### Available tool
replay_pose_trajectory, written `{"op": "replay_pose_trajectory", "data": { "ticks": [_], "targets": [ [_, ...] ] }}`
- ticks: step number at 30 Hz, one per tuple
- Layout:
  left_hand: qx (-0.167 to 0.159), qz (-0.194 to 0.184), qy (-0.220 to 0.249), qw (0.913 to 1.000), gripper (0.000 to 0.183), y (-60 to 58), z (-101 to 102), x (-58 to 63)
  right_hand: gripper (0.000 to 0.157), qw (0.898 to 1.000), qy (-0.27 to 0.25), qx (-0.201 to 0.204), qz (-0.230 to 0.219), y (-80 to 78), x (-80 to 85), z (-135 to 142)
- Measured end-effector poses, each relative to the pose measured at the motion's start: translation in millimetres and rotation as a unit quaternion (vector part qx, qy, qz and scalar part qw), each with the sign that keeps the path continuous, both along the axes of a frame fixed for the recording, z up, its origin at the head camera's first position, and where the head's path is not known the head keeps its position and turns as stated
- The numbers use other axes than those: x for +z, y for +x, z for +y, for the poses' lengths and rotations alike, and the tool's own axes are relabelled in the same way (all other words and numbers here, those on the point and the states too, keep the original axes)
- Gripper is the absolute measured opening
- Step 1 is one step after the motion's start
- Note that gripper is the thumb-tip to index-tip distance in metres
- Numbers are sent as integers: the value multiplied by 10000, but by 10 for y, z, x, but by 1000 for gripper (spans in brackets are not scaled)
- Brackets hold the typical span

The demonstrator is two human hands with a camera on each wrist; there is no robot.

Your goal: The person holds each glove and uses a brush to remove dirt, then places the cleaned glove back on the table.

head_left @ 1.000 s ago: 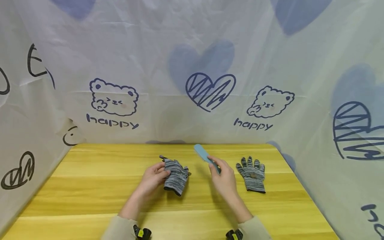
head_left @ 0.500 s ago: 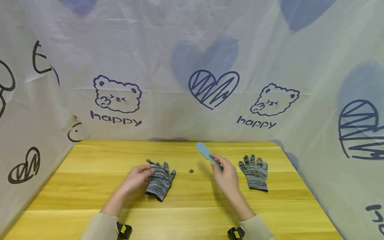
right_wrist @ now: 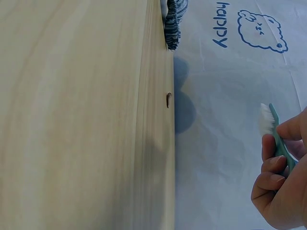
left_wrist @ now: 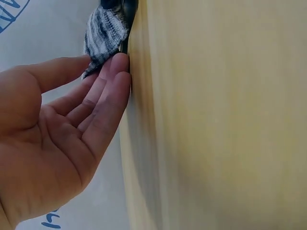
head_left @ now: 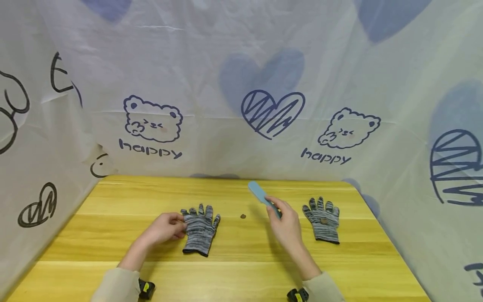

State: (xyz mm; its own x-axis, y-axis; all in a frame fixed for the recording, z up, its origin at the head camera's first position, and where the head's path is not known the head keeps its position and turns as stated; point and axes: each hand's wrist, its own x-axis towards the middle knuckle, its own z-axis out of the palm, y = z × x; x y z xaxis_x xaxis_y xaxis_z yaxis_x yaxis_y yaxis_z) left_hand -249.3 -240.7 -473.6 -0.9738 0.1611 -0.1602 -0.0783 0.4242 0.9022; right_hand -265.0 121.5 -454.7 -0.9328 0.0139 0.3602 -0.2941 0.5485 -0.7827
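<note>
A grey-and-black striped knit glove [head_left: 200, 235] lies on the table left of centre, its fingers pointing away from me. At its left edge, my left hand [head_left: 166, 228] pinches the knit between thumb and fingertips; the left wrist view shows the glove's edge [left_wrist: 108, 36] there. My right hand [head_left: 286, 224] grips a small light-blue brush [head_left: 257, 191] by its handle, above the table. White bristles [right_wrist: 265, 120] on the brush show in the right wrist view. Between the hands, a small brown piece [head_left: 243, 216] lies on the table.
A second striped glove [head_left: 326, 233] lies flat at the right, with a brown bit [head_left: 323, 221] on it. The wooden-patterned table [head_left: 241, 272] is bordered by a white printed sheet [head_left: 211, 147] at the back and sides.
My left hand has brought the glove leftward and laid it down with its fingers spread, and the small brown piece has come into plain view. The brush stays nearly where it was.
</note>
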Motion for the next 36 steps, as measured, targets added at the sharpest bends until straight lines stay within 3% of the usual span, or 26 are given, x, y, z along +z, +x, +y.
{"op": "replay_pose_trajectory", "data": {
  "ticks": [3, 7, 9, 12, 16, 20, 22, 24, 28, 31, 36],
  "targets": [
    [-31, 45, -153, 9999, 31, 11, -29, 6, 31, 10000, 28, -9, 33, -11, -6, 4],
    [219, 221, -600, 9977, 26, 43, -42, 30, 31, 10000, 47, 3, 43, -13, -12, 5],
    [398, 573, -961, 9929, 23, 55, -38, 47, 31, 10000, 42, 4, 27, -11, -13, 3],
    [541, 1335, -1484, 9784, 22, 62, -11, 74, 31, 10000, 34, 19, 18, -11, -15, -1],
    [40, 2262, -1856, 9562, 32, 48, 65, 88, 31, 10000, 27, 41, 49, -11, -17, -2],
    [-688, 2596, -2411, 9326, 41, 61, 168, 72, 31, 9999, 30, 111, 77, -4, -21, -3],
    [-969, 2556, -2716, 9228, 44, 81, 214, 60, 31, 9998, 45, 169, 131, 1, -30, -6],
    [-1240, 2386, -2860, 9197, 48, 108, 255, 62, 31, 9996, 55, 223, 147, 5, -43, -15],
    [-1695, 1699, -2882, 9270, 58, 162, 326, 56, 31, 9992, 123, 351, 143, 35, -67, -25],
    [-1852, 1339, -2999, 9262, 61, 192, 356, 43, 30, 9985, 223, 484, 109, 74, -78, -25],
    [-1950, 1208, -3342, 9141, 61, 215, 377, 39, 31, 9976, 333, 612, -24, 138, -68, 13]
  ]
}}
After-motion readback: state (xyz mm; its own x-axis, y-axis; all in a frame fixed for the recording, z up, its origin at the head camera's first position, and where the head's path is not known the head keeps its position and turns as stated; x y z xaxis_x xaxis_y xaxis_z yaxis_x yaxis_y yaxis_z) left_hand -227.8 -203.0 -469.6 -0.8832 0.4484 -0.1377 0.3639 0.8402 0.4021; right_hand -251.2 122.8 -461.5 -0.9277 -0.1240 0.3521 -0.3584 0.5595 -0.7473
